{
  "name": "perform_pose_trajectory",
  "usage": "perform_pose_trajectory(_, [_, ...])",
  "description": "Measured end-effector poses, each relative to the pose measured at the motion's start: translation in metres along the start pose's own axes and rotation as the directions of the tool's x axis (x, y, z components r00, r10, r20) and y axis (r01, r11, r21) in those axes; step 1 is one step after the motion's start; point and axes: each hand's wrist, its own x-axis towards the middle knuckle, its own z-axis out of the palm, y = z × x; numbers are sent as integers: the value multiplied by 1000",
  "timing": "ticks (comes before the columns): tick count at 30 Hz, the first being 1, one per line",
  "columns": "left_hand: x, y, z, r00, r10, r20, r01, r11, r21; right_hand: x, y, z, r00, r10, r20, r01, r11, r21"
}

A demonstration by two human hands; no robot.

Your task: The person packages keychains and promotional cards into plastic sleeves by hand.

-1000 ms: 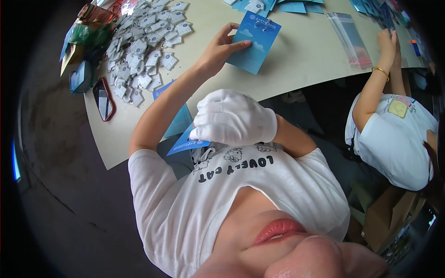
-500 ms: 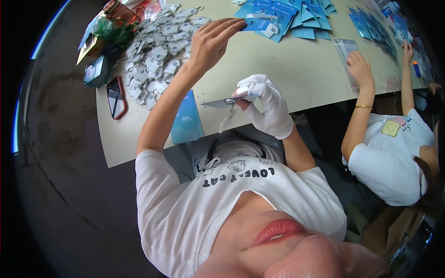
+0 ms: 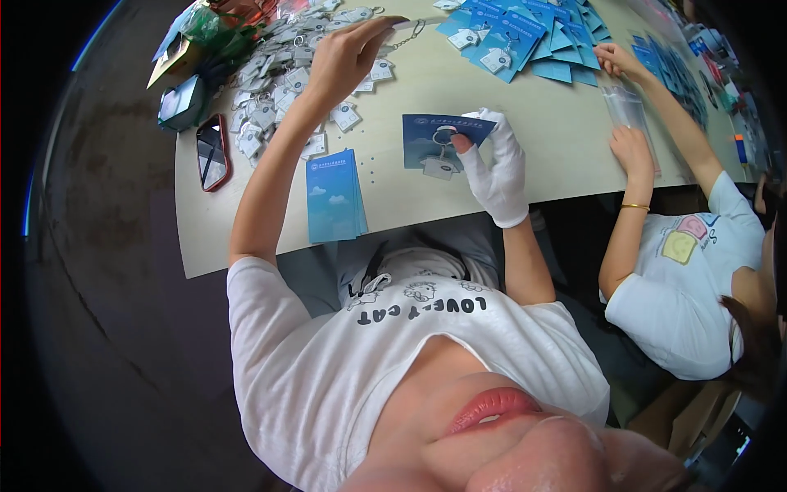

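Note:
My left hand (image 3: 351,64) is at the near-right edge of a pile of white tag keychains (image 3: 283,78). Its fingers are pinched together at a keychain whose metal chain (image 3: 407,38) shows beside the fingertips; the grip itself is partly hidden. In a white glove with the thumb tip bare, my right hand (image 3: 498,176) holds up a blue card (image 3: 420,135). The thumb presses a split ring against the card's face, and a pale house-shaped tag (image 3: 438,167) dangles from it. A short stack of blue cards (image 3: 332,201) lies at the table's near edge.
Blue cards with keychains (image 3: 512,37) are heaped at the far side. A phone (image 3: 212,154) and a dark box (image 3: 181,102) sit on the left. At right, a co-worker's hands (image 3: 631,152) are by clear plastic bags (image 3: 635,107), with more blue cards behind.
My left hand has left the card on the far heap and moved left to the keychains. My right hand has tilted its card upright, showing its face. The co-worker's far hand has moved left.

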Motion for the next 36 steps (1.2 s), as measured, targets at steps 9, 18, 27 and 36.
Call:
perform_pose_trajectory(9, [-25, 25, 31, 899, -407, 164, 148, -70, -987, 57, 15, 6, 969, 195, -151, -80, 828, 555])
perform_pose_trajectory(18, [-43, 53, 33, 893, -393, 220, 183, -130, -975, 73, 39, 26, 962, 175, -209, -47, 862, 504])
perform_pose_trajectory(27, [-45, 57, 48, 844, -514, 154, 206, 45, -977, 62, 50, 39, 942, 249, -226, -164, 927, 338])
perform_pose_trajectory(36, [-49, 68, 54, 803, -478, 356, 270, -240, -932, 49, 58, 20, 940, 291, -180, -114, 762, 638])
